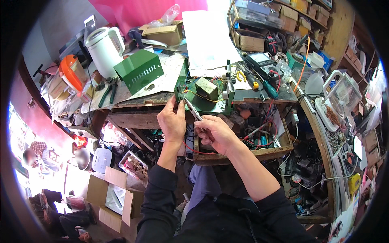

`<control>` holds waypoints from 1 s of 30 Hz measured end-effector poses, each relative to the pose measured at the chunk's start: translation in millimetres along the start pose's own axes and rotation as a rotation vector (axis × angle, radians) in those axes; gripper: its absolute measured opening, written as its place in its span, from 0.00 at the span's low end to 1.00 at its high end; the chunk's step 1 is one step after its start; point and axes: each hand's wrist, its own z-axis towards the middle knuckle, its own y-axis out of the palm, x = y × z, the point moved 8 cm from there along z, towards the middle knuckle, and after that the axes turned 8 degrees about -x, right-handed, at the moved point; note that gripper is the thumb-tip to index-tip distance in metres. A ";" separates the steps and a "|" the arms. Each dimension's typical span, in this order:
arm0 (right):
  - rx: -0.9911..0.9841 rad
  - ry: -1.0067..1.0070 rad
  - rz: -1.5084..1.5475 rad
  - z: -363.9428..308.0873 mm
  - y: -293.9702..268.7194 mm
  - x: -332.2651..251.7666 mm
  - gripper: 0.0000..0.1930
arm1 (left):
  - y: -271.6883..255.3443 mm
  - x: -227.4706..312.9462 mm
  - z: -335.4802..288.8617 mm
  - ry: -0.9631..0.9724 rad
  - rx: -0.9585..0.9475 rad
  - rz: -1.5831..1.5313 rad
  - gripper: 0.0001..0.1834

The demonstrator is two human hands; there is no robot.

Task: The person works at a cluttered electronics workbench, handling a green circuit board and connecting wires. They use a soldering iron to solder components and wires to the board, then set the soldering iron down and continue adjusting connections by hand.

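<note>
An opened green metal chassis (181, 79) stands at the bench's front edge, with a boxy transformer-like block (206, 88) and coloured wires inside. My left hand (172, 121) pinches the lower front part of its left panel between thumb and fingers. In my right hand (216, 133) is a slim silver pair of tweezers (193, 108), closed in the fingers. Their tips point up and left, close to the left fingertips at the panel. Whatever small part lies between the tips is too small to make out. A slotted green metal cover (139, 73) rests on the bench to the left.
Green-handled pliers (108, 92) and a white jug appliance (104, 50) lie farther left. Yellow-handled pliers (242, 75), a multimeter (259, 60) and a green screwdriver (270, 90) crowd the right. Below, an open wooden drawer (243, 157) holds cables. An open cardboard box (97, 190) sits lower left.
</note>
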 end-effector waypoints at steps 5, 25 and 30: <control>-0.050 0.020 0.015 -1.3 6.9 -2.7 0.08 | -0.2 -6.1 1.1 0.035 0.016 0.024 0.17; -0.010 0.027 -0.073 -1.1 4.7 -8.0 0.08 | -0.3 -2.9 0.4 0.031 0.001 0.013 0.18; 0.163 -0.297 -1.077 -16.4 4.7 -49.9 0.12 | 0.8 -3.4 0.1 0.044 0.001 0.016 0.17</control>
